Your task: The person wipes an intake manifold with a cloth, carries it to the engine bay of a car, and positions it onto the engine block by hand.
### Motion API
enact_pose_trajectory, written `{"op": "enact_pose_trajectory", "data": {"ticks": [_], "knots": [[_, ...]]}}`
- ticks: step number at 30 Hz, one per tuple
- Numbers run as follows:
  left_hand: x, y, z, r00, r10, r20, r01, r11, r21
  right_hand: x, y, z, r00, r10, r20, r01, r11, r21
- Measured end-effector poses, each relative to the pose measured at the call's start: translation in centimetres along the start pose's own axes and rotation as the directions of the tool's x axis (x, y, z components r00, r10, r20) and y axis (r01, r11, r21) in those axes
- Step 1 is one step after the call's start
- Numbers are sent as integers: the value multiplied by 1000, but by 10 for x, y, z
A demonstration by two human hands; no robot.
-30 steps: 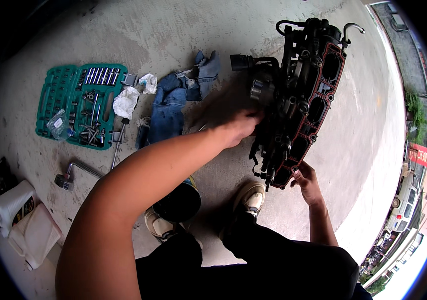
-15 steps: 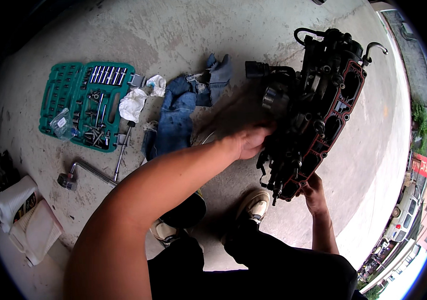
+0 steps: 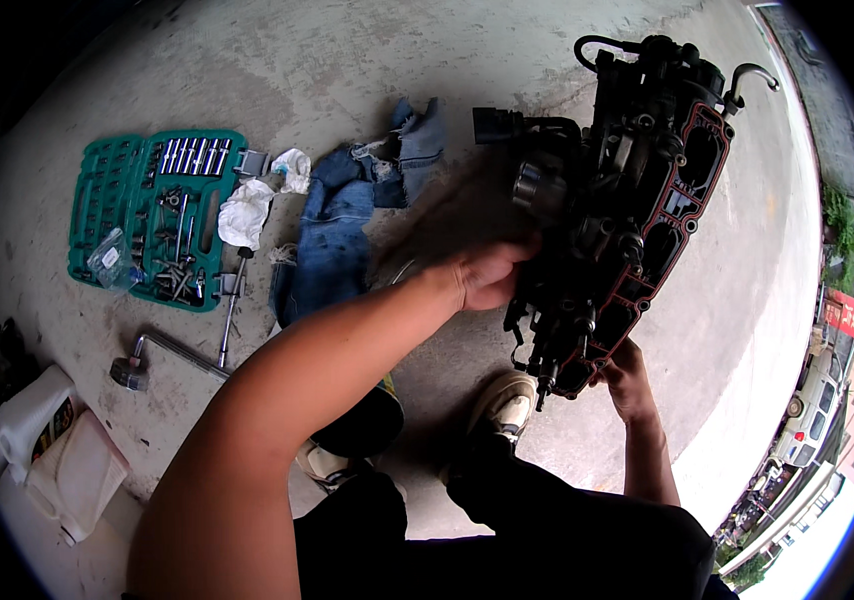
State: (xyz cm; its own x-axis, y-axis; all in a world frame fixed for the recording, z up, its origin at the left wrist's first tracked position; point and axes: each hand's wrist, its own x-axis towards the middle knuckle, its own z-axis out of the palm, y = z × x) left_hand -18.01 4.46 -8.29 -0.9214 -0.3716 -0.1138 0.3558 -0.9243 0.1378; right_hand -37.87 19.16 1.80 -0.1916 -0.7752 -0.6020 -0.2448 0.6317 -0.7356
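A black engine intake manifold, its row of ports edged by a red gasket, is held tilted above the floor in front of me. My left hand grips its left side, the fingertips hidden behind dark fittings. Around the lower end closes my right hand, with its fingers partly hidden beneath the part. A round metal fitting and a black connector stick out on the manifold's left. From the upper right corner a bent metal pipe curves out.
Left on the concrete floor lies an open green socket set case. Near it are white crumpled rags, torn denim cloth, a ratchet and a bent-handled tool. Plastic jugs stand lower left. My shoe is below the manifold.
The view has shifted slightly, so the floor things sit a little further left. The manifold appears slightly higher and further left, with both hands still on it.
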Motion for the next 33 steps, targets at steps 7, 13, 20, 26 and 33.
{"op": "enact_pose_trajectory", "data": {"ticks": [7, 13, 20, 26, 33], "knots": [[2, 0, -3, 997, 46, 69, -42, 997, -59, 2, 9, -8, 998, -34, 58, 36, 998, -48], [12, 2, 0, 998, 29, 60, -30, 999, 17, 4, 5, -8, 997, -29, 70, 32, 999, -33], [1, 6, -6, 995, 61, 77, -63, 998, 25, 2, 9, -11, 998, -26, 55, 28, 999, -33], [0, 3, -10, 999, 40, 37, -40, 999, -11, 6, 12, -12, 997, -40, 72, 41, 999, -18], [2, 4, -16, 1000, 1, -20, 0, 999, 40, 3, 3, -10, 998, -20, 59, 23, 999, -43]]}}
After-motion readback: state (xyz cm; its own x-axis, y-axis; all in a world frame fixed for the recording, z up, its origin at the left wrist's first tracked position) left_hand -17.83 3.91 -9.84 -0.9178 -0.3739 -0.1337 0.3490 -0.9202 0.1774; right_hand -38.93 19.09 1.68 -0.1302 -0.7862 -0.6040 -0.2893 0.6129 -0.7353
